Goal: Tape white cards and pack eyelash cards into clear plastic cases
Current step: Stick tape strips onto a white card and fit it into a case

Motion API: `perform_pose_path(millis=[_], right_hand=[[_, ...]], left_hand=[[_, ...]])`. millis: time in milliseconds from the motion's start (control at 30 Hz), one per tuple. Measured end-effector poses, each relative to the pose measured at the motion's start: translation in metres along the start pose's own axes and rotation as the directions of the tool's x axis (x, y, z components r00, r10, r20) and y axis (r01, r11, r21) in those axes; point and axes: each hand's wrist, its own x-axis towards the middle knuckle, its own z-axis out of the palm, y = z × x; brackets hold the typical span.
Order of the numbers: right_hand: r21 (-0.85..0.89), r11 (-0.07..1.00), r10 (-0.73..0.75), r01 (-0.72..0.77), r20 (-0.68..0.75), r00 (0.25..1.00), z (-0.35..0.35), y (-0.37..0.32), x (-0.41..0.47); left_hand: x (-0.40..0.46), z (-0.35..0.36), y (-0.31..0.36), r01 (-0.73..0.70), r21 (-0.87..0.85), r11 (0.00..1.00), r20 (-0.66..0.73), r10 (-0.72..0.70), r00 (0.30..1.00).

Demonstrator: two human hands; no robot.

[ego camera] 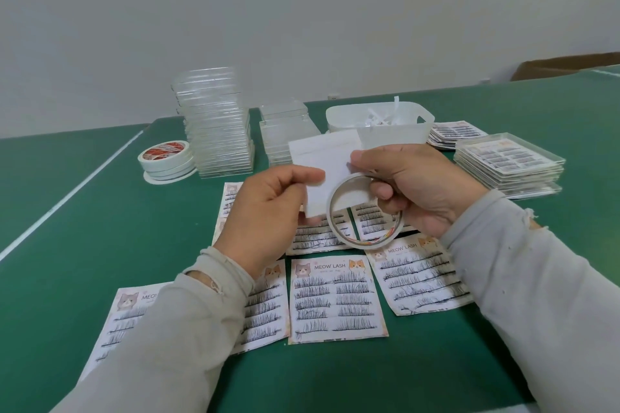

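Green felt-looking table with a white line running diagonally across the left side, plain pale wall behind it. Nearest the camera, at the bottom and middle of the frame, a bunch of eyelash cards lie flat on the green: thin paper rectangles with cartoon cats, "MEOW LASH" print and rows of black lashes.

Above those, both hands are up off the table in grey sleeves. The left hand pinches a blank white card between thumb and curled fingers, at the card's lower left edge. The right hand has its thumb on the card's right edge, and its fingers curl round a thin roll of tape, a nearly used-up ring hanging in front of the card.

Further back, upper left: a stack of tape rolls with red print, then a tall wobbly pile of clear plastic cases and a shorter pile just beside it. Middle back, a white plastic tub with paper strips. Right side, a stack of packed cases with lash cards inside.
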Motion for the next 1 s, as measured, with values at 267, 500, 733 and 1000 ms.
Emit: perform_pose_path(millis=[267,500,733,1000], right_hand=[[-0.052,0.998,-0.027,0.035,0.161,0.987,0.01,0.0,-0.006],[-0.12,0.989,-0.059,0.084,0.199,0.978,0.013,0.001,-0.01],[-0.664,0.634,-0.419,0.397,0.137,0.898,0.019,-0.001,-0.017],[-0.645,0.658,-0.364,0.389,0.18,0.914,0.018,-0.002,-0.019]], left_hand=[[-0.001,0.0,0.0,-0.183,0.221,0.958,-0.105,0.21,0.972],[-0.006,0.002,0.004,-0.331,0.326,0.885,-0.056,0.368,0.928],[-0.007,0.006,0.005,-0.343,0.545,0.765,-0.04,0.432,0.901],[-0.008,0.006,0.008,-0.331,0.5,0.801,-0.047,0.406,0.913]])
